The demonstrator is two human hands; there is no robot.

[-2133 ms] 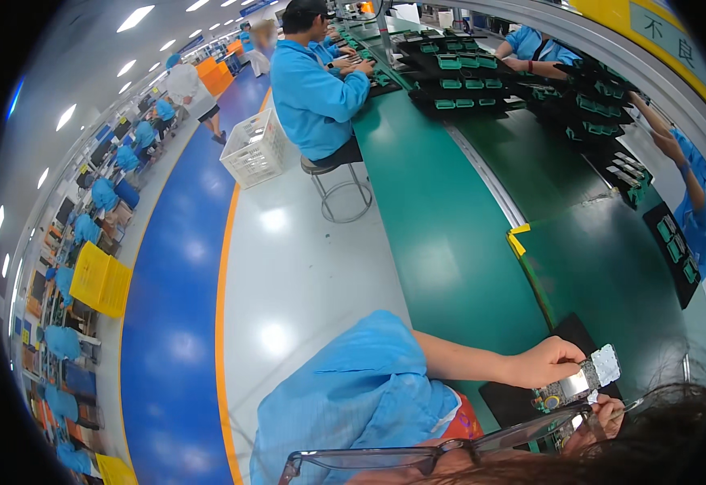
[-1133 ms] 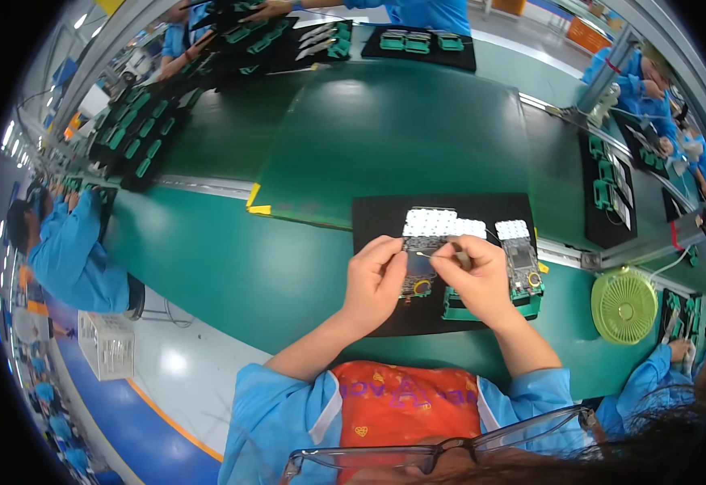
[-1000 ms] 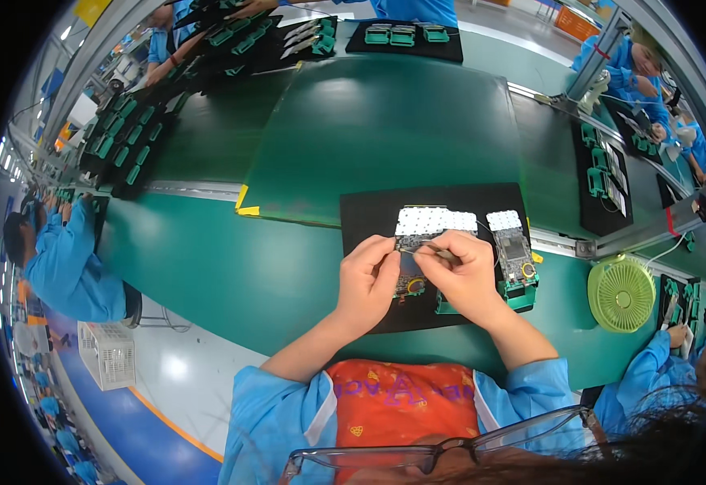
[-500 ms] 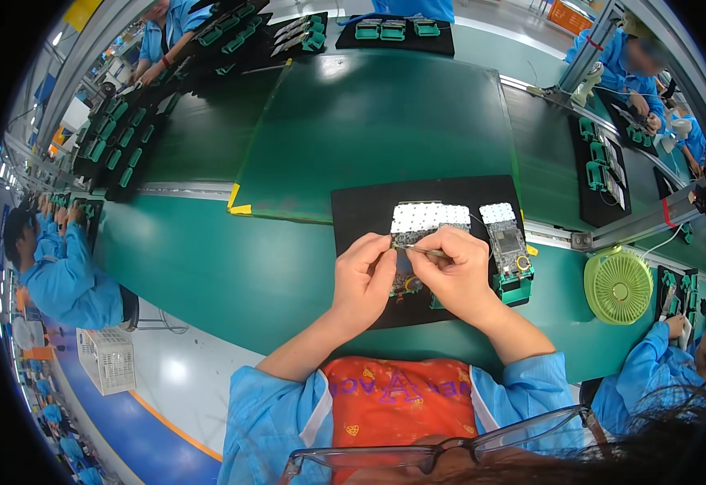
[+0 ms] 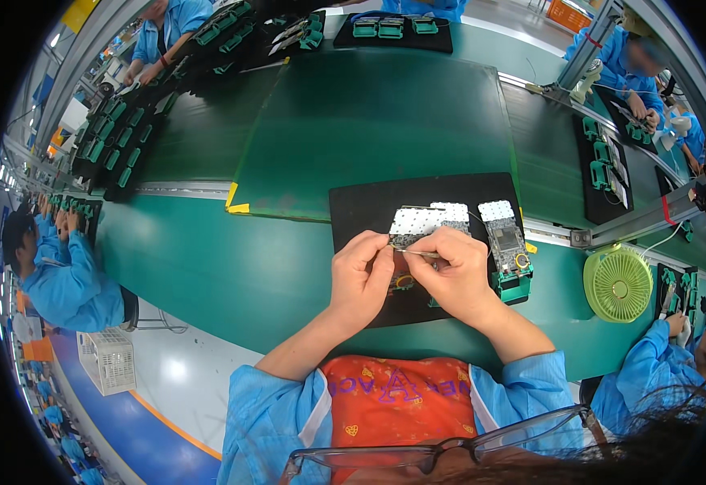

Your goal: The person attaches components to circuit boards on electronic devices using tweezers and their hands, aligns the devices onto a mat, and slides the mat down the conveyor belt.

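My left hand (image 5: 361, 271) is closed in a pinch at the near left edge of a circuit board (image 5: 427, 220) with white, dotted pads on its far part. What sits between those fingertips is too small to make out. Closed around a thin metal tool (image 5: 427, 254), my right hand (image 5: 456, 271) points its tip towards the left fingertips. The board's near part is hidden by both hands. Just right of it lies a second circuit board (image 5: 505, 236) with a yellow ring, its near end in a green holder (image 5: 514, 288). Both rest on a black mat (image 5: 361, 198).
A green fan (image 5: 618, 283) stands right of the mat on the green table (image 5: 208, 250). Black trays with green holders (image 5: 115, 133) line the far left; another tray (image 5: 393, 34) lies at the far side. Metal posts rise at right. Co-workers in blue sit around.
The white-padded board has tilted slightly, and its far edge now slants. My hands have shifted very little, with the thin tool still in the right one.
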